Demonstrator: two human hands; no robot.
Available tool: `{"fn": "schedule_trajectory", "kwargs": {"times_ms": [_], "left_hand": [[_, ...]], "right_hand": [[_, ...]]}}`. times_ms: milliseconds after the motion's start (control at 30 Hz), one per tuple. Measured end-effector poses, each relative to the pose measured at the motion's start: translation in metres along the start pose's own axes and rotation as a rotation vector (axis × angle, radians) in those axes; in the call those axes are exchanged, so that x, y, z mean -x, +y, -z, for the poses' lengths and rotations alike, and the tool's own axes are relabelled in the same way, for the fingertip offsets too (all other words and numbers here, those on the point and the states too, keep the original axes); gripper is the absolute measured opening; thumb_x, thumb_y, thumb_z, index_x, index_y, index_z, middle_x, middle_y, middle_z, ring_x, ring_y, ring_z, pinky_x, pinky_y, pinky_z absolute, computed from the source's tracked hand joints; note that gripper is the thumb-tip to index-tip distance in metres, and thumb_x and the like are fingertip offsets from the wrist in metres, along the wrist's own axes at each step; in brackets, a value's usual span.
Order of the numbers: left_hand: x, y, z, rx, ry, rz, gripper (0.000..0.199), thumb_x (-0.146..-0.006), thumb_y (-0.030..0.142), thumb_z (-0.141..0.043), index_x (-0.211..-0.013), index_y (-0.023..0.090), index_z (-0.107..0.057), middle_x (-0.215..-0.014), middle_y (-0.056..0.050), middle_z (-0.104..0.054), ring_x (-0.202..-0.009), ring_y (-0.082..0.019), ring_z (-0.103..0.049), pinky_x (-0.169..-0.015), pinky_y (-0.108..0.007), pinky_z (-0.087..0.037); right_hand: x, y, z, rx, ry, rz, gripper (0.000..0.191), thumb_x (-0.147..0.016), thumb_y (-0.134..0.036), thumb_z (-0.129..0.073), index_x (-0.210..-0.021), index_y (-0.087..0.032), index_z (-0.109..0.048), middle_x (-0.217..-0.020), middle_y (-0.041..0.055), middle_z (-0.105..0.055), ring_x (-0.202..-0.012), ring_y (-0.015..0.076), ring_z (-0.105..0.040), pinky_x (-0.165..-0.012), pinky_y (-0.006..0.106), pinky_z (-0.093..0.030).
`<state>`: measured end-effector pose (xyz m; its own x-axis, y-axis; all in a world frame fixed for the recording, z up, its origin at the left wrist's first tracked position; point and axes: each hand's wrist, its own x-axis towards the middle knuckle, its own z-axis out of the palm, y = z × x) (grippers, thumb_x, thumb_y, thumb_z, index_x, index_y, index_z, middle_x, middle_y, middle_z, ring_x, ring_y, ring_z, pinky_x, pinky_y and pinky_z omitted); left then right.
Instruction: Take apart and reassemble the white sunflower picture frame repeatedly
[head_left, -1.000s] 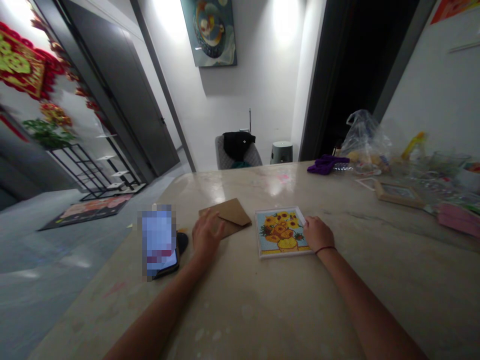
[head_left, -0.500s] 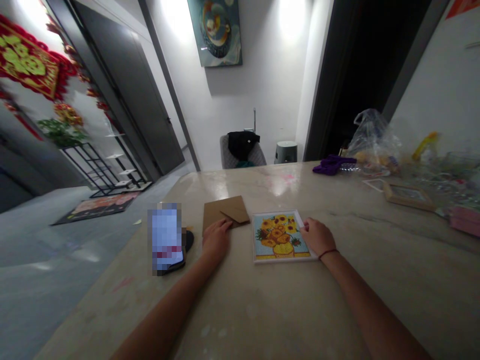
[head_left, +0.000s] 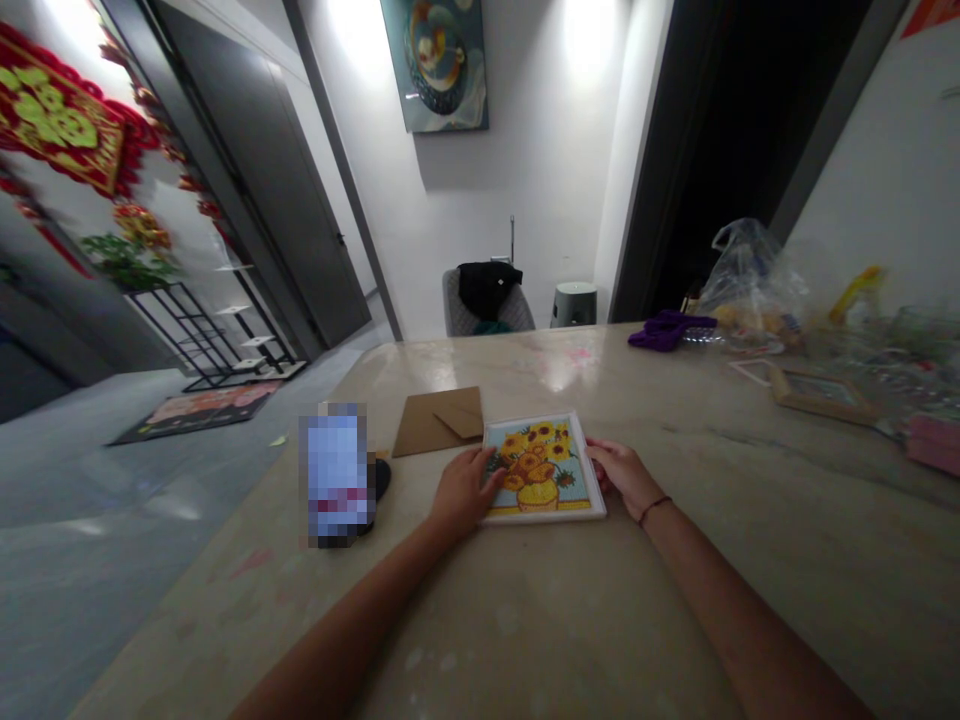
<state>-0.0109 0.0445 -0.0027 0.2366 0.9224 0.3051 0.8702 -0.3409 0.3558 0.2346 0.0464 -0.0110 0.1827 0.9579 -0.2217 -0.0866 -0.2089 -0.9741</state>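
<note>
A white-framed sunflower picture lies on the pale marble table in front of me, face up. My left hand grips its left edge, the thumb resting on the picture's face. At the right edge, my right hand holds the frame between thumb and fingers, with some fingers hidden at the side. Just behind and to the left of the picture lies a brown kraft envelope with a pointed flap, touched by neither hand.
A phone with a blurred screen stands left on the marble table. Toward the back right are a purple cloth, a clear plastic bag, a small wooden frame and a pink box. A chair stands beyond.
My left hand has left the envelope and taken the picture's left edge. The picture has shifted left with my right hand on it. The envelope sits slightly farther left.
</note>
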Motion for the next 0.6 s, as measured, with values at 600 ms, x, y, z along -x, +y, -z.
{"fn": "schedule_trajectory", "kwargs": {"times_ms": [600], "left_hand": [[0.002, 0.0, -0.004, 0.004, -0.003, -0.037, 0.037, -0.085, 0.033, -0.042, -0.114, 0.016, -0.056, -0.116, -0.01, -0.061, -0.11, -0.021, -0.054, -0.097, -0.035, -0.04]], "right_hand": [[0.009, -0.009, -0.002, -0.537, -0.44, -0.142, 0.016, -0.076, -0.02, -0.049, -0.085, -0.017, -0.061, -0.087, 0.005, -0.071, -0.088, 0.0206, -0.065, -0.082, 0.037, -0.049]]}}
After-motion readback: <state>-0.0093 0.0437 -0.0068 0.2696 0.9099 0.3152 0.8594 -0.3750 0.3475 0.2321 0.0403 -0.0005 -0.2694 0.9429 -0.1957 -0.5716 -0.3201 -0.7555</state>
